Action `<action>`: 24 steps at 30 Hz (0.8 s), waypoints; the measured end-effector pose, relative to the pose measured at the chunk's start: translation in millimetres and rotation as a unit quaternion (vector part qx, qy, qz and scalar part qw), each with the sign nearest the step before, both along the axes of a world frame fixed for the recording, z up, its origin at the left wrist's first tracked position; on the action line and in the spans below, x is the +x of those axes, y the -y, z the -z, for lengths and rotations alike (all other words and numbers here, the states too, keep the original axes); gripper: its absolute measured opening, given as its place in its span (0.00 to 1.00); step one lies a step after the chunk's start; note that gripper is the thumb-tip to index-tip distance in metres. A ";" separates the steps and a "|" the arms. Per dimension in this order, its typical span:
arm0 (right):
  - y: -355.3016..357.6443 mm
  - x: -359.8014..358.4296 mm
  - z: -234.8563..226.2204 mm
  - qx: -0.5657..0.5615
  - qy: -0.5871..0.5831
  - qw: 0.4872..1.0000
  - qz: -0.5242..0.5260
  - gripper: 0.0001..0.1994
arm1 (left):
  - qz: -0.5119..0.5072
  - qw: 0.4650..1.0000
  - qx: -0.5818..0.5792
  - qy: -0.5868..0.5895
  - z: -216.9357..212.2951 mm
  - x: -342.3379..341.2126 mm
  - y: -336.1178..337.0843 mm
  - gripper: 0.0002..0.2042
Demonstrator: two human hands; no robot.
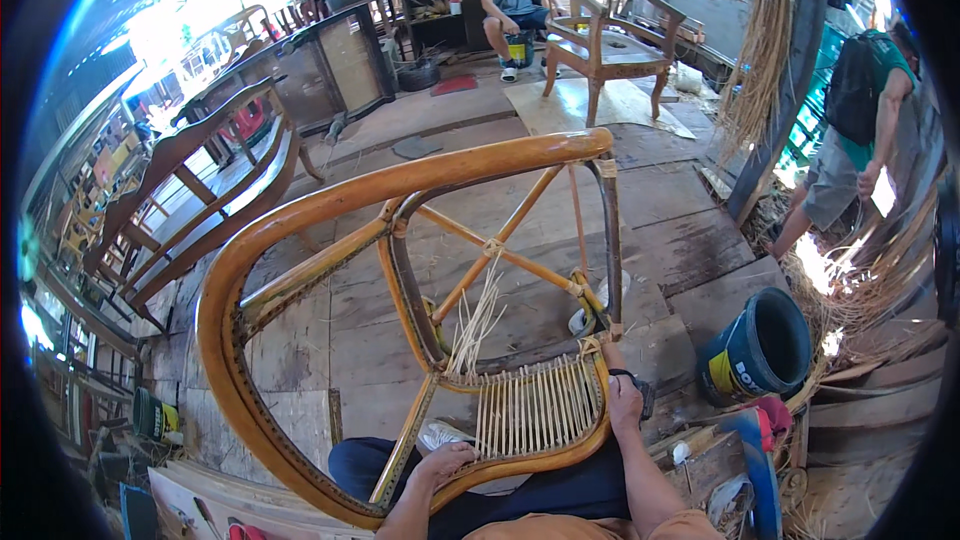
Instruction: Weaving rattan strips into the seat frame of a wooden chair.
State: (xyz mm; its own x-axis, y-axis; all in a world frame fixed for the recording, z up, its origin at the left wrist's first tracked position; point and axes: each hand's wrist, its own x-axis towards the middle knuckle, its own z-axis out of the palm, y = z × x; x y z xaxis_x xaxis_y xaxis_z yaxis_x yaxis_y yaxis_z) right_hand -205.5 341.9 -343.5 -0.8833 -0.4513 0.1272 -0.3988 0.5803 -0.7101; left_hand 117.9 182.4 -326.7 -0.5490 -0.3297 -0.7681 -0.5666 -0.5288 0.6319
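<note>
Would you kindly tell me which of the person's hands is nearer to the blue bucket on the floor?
The right hand is nearer: it rests on the rattan chair frame's right corner, just left of the blue bucket. The left hand grips the frame's lower edge, farther left.

Two bare forearms come into the frame from its lower edge, with no sleeves over them and no gloves on either hand. The left hand [447,460] sits in the lower middle of the frame, and the right hand [624,402] lies a little to the right of it and higher. At the very bottom edge, between the forearms, a strip of orange-tan cloth shows, the hem of a top. Above it, dark navy trousers [560,490] cover the lap and one bent knee toward the lower left.
</note>
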 end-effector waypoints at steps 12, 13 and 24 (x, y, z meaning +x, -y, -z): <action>1.4 -0.6 2.1 0.008 -0.012 1.000 0.001 0.13 | -0.017 0.999 0.031 -0.013 3.7 1.9 0.8 0.05; 1.8 -0.3 1.4 0.014 -0.007 1.000 -0.001 0.13 | -0.012 1.000 0.023 -0.009 2.1 1.5 0.4 0.05; 1.5 -2.0 4.5 0.012 -0.018 1.000 0.005 0.13 | -0.011 1.000 0.022 -0.009 2.0 0.2 0.6 0.05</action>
